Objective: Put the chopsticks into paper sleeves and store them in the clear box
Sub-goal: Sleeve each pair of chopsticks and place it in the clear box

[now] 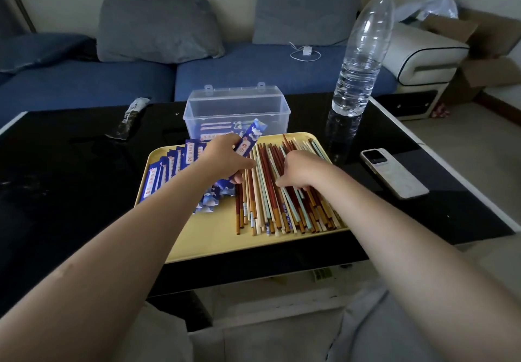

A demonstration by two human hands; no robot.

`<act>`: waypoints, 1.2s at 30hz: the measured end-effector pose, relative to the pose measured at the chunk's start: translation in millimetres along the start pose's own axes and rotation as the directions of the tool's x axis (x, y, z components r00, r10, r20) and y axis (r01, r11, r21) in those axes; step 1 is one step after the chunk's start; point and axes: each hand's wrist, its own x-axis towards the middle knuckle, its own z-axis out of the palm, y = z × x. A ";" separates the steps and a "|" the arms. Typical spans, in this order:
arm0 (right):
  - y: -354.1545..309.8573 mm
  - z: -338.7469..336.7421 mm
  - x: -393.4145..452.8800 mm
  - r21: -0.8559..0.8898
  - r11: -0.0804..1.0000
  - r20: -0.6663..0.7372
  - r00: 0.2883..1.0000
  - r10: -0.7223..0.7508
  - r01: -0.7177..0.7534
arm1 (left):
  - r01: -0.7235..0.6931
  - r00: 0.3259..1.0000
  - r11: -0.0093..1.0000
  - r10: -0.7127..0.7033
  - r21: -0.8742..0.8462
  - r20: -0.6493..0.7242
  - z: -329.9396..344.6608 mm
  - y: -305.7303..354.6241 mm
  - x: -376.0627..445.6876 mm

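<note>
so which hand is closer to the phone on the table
Right. The right hand rests on the loose chopsticks on the tray's right side, toward the phone. The left hand holds a blue paper sleeve farther left.

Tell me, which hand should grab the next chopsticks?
The right hand. It already rests curled on the loose chopsticks on the tray's right side. The left hand is busy holding a blue paper sleeve, so it should probably just keep that ready.
</note>
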 end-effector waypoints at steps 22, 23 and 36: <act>22.0 -33.7 3.7 0.979 -0.053 -0.201 0.976 -0.087 0.197 | 0.326 0.939 0.744 -0.180 -0.583 0.294 7.8 0.3 -5.9; 22.6 -34.8 5.4 0.975 -0.056 -0.219 0.975 -0.046 0.217 | 0.322 0.934 0.755 -0.158 -0.570 0.319 8.0 1.2 -5.7; 23.3 -29.5 5.4 0.906 0.363 -0.191 0.975 -0.111 0.219 | 0.210 0.934 0.823 -0.009 -0.528 0.357 13.1 5.9 -5.7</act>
